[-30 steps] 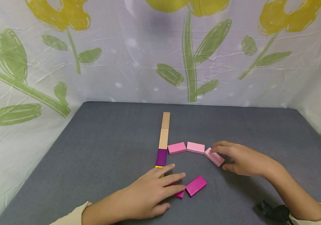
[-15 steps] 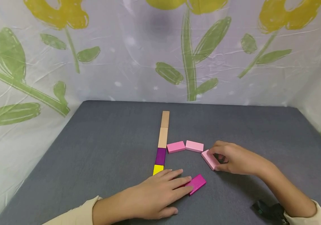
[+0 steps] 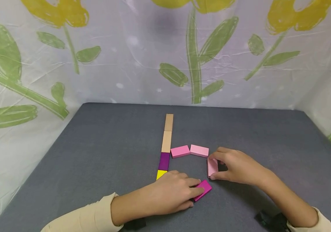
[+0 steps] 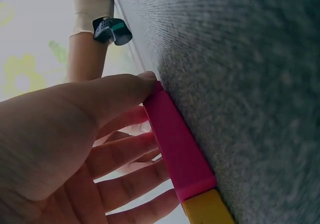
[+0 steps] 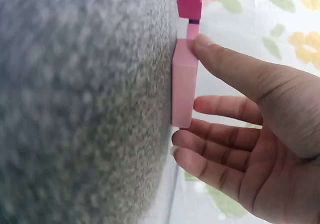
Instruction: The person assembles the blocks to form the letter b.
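Note:
My right hand [image 3: 236,167] pinches a pale pink block [image 3: 212,168] by its ends, thumb at the near end, index finger at the far end. In the right wrist view that pale pink block [image 5: 184,86] lies on the cloth. My left hand [image 3: 172,193] has its fingers over a magenta block [image 3: 207,187], with the thumb at its near side. In the left wrist view a crimson block [image 4: 177,144] lies beneath the left hand, touching a yellow block [image 4: 207,208]; the left hand hides the crimson one from the head view.
A purple block [image 3: 164,161] and two natural wood blocks [image 3: 167,141] run in a line away from the yellow block [image 3: 161,174]. Beside them lie a pink block [image 3: 180,151] and another pale pink block [image 3: 199,150]. Dark grey cloth [image 3: 110,145] covers the table.
My right hand has taken hold of the pale pink block and turned it from slanting to pointing nearly straight toward me. My left hand has slid right onto the magenta block.

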`<control>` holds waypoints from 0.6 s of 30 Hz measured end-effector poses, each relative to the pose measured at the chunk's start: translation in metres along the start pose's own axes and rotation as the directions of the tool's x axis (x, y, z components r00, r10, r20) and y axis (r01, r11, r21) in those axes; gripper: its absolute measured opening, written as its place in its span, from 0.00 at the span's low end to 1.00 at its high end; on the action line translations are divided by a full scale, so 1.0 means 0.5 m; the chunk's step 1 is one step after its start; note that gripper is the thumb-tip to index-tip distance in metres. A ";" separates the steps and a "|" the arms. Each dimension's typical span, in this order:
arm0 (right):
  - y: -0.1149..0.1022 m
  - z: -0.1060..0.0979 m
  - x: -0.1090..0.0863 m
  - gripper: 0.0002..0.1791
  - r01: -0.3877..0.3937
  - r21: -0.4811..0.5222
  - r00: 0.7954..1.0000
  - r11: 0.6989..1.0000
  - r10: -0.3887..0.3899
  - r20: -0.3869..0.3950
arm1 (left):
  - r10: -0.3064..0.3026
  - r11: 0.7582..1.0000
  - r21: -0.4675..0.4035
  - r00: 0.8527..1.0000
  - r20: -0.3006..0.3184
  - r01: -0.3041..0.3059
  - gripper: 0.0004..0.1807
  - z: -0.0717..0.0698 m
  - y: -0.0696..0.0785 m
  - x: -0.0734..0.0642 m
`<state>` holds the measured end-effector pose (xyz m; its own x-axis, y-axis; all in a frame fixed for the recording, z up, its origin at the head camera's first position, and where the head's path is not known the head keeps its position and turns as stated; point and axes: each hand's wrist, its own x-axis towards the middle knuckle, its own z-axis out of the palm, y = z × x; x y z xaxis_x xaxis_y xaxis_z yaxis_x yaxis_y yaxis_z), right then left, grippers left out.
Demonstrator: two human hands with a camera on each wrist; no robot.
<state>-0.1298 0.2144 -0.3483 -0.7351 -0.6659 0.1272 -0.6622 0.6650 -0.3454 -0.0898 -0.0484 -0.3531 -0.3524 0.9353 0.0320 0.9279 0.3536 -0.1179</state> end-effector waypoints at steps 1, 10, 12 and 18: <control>-0.001 0.001 0.001 0.23 0.001 -0.004 1.000 1.000 -0.001 -0.002 | 0.000 1.000 -0.007 1.000 -0.001 0.000 0.24 0.000 -0.001 0.000; -0.014 0.003 0.002 0.23 0.012 -0.001 0.999 1.000 -0.012 0.041 | 0.017 0.999 -0.050 1.000 -0.004 -0.017 0.26 -0.001 -0.005 -0.006; -0.017 0.004 0.002 0.23 0.010 0.007 0.999 1.000 -0.010 0.048 | 0.021 0.998 -0.064 1.000 -0.003 -0.021 0.26 0.000 -0.006 -0.007; -0.020 0.004 0.001 0.26 -0.027 0.007 0.996 1.000 0.026 0.082 | 0.010 0.992 -0.127 1.000 0.025 -0.006 0.27 -0.001 -0.010 -0.007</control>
<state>-0.1232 0.2069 -0.3465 -0.7376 -0.6739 0.0419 -0.6414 0.6800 -0.3552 -0.0929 -0.0533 -0.3524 -0.3463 0.9381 0.0060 0.9381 0.3462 0.0092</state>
